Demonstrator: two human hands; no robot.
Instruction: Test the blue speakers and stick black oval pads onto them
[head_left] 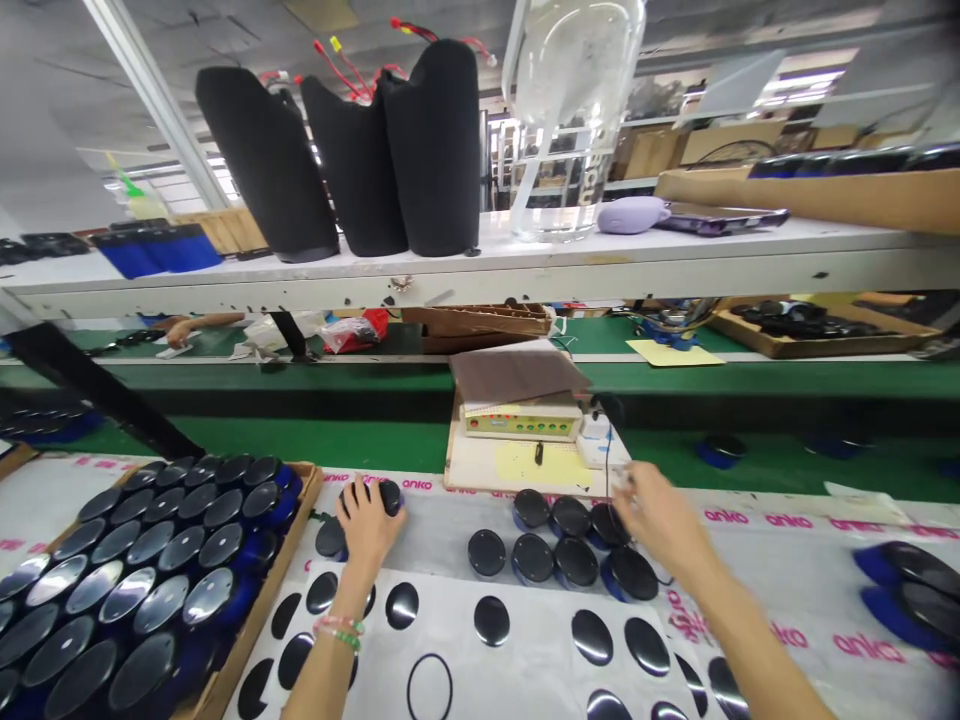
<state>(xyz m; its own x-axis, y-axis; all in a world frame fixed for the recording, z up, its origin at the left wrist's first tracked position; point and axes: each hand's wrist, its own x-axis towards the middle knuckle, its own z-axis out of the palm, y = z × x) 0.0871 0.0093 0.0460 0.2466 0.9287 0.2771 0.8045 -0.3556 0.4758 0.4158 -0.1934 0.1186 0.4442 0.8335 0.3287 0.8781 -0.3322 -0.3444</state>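
Note:
My left hand (367, 522) reaches over a small group of blue cylinders with black tops, fingers curled round one black-topped cylinder (390, 497). Another black-topped cylinder (330, 538) stands just left of the wrist. My right hand (651, 508) is closed, its fingertips pinched beside a thin black cord (608, 462); what they hold, if anything, is too small to make out. Below and left of it, several black-topped blue cylinders (533, 558) stand in two rows. Nearer to me lies a white sheet (450, 655) bearing round black discs (491, 621) and a black ring outline (430, 686).
A carton (300, 535) packed with black-topped cylinders stands at left. A tester box (521, 418) sits beyond the rows. Overhead, a white shelf (450, 275) holds black fabric-covered cylinders (435, 150) and a clear bottle (570, 130). Another person's hand (180, 332) shows at far left.

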